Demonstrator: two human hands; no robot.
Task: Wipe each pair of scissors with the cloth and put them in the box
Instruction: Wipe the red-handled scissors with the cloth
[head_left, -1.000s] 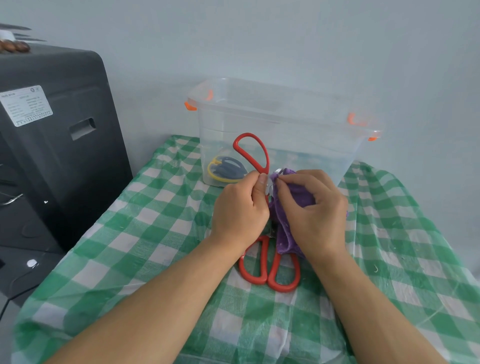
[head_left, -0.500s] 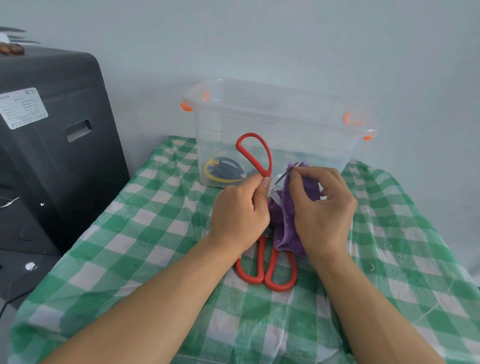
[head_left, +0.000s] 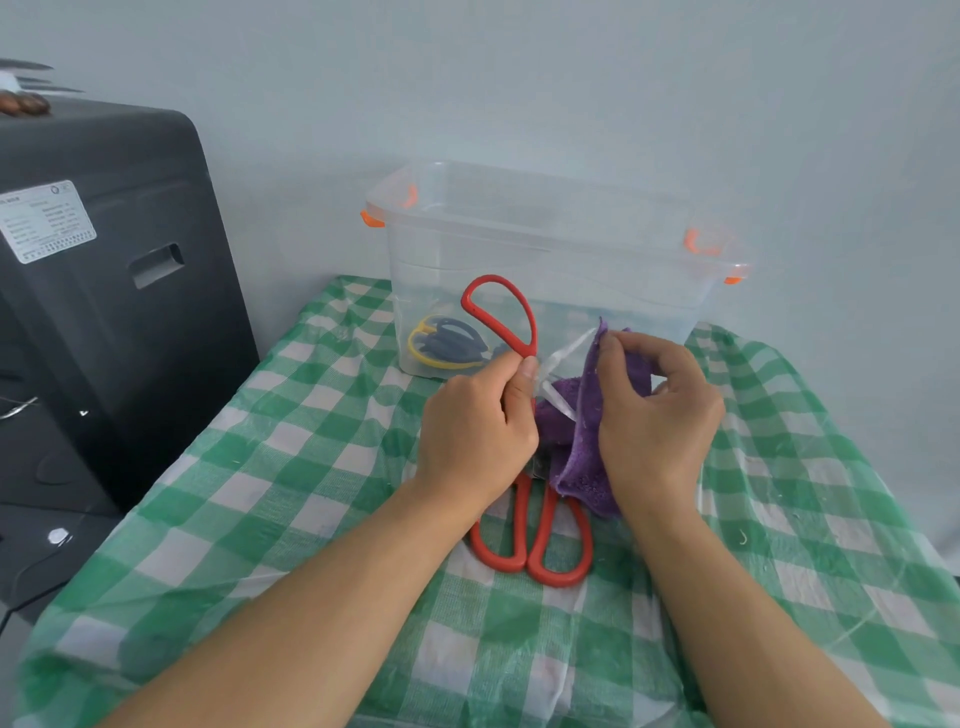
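My left hand (head_left: 475, 431) grips red-handled scissors (head_left: 501, 317) near the pivot, with one red loop sticking up and the steel blades (head_left: 563, 364) spread open toward the right. My right hand (head_left: 652, 415) pinches a purple cloth (head_left: 584, 447) around the upper blade near its tip. A second pair of red-handled scissors (head_left: 540, 540) lies on the tablecloth under my hands, its blades hidden. The clear plastic box (head_left: 545, 249) with orange latches stands behind, and blue and yellow scissors (head_left: 447, 340) lie inside at its left.
The table is covered by a green and white checked cloth (head_left: 291, 467). A large black appliance (head_left: 104, 291) with a white label stands at the left, close to the table's edge. A pale wall rises right behind the box.
My right hand has slid the purple cloth up and to the right along the blade. The blades now show spread apart. My left hand has kept its grip.
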